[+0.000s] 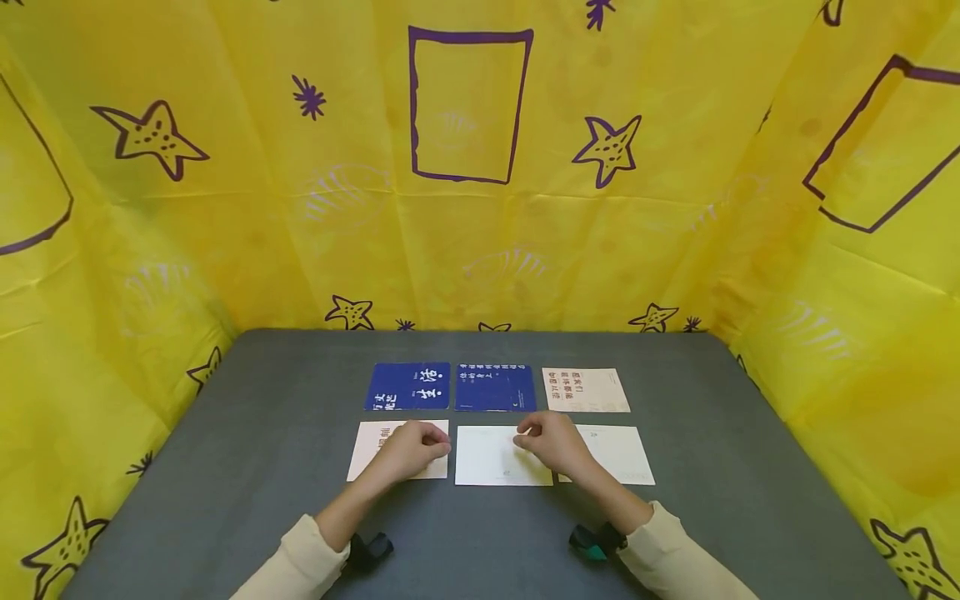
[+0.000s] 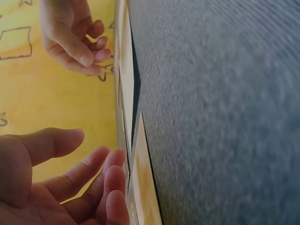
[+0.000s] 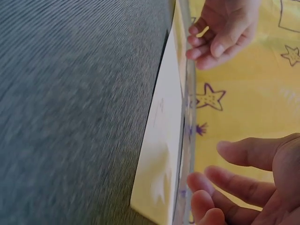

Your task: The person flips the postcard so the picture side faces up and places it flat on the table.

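Two rows of cards lie on the grey table. My left hand (image 1: pixel 411 448) hovers above the front-left card with reddish writing (image 1: pixel 369 437), hiding part of it. Between both hands lies a white card (image 1: pixel 480 458). My right hand (image 1: pixel 557 442) is over that card's right side and the edge of another white card (image 1: pixel 622 457). In the left wrist view, the left hand's thumb and fingers (image 2: pixel 51 143) are apart, loosely bent, with nothing between them. The right wrist view shows the right hand's thumb (image 3: pixel 246 151) apart from its fingers, likewise holding nothing.
Behind, a blue card with large white characters (image 1: pixel 405 387), a second blue card (image 1: pixel 495 390) and a cream card with brown writing (image 1: pixel 587 390) form the back row. Dark bands (image 1: pixel 367 550) sit at the wrists. Yellow patterned cloth (image 1: pixel 465 250) encloses the table (image 1: pixel 247 467).
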Action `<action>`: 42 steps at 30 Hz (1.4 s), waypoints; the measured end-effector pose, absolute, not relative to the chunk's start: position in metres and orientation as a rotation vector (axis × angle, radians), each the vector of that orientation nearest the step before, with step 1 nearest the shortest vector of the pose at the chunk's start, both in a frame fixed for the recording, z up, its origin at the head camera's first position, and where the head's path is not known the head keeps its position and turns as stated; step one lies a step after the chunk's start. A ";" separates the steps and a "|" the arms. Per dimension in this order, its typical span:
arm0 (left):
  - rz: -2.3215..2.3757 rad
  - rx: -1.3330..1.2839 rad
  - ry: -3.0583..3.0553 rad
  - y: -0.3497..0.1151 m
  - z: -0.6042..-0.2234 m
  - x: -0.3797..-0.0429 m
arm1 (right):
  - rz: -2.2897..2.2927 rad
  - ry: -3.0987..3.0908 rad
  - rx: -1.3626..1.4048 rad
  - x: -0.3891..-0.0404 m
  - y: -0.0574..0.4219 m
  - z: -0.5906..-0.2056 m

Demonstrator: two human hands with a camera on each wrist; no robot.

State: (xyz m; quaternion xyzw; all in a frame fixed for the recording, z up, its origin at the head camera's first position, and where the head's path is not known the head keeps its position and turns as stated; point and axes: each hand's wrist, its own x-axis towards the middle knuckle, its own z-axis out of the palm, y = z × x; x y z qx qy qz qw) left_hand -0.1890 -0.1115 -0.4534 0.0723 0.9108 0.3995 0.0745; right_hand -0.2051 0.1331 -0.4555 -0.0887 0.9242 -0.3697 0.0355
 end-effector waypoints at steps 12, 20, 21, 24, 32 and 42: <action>1.152 0.279 2.743 -0.101 -0.457 -0.187 | -0.964 2.980 -0.212 -0.197 0.156 -0.454; 1.151 0.287 2.748 -0.097 -0.457 -0.184 | -0.932 3.000 -0.237 -0.194 0.157 -0.457; 1.153 0.288 2.747 -0.097 -0.456 -0.184 | -0.932 2.999 -0.235 -0.194 0.156 -0.457; 1.153 0.284 2.742 -0.096 -0.455 -0.183 | -0.935 3.003 -0.241 -0.193 0.156 -0.458; 1.164 0.282 2.726 -0.094 -0.455 -0.182 | -0.988 2.986 -0.226 -0.192 0.156 -0.460; 1.226 0.281 2.686 -0.095 -0.458 -0.181 | -1.063 2.951 -0.197 -0.194 0.161 -0.464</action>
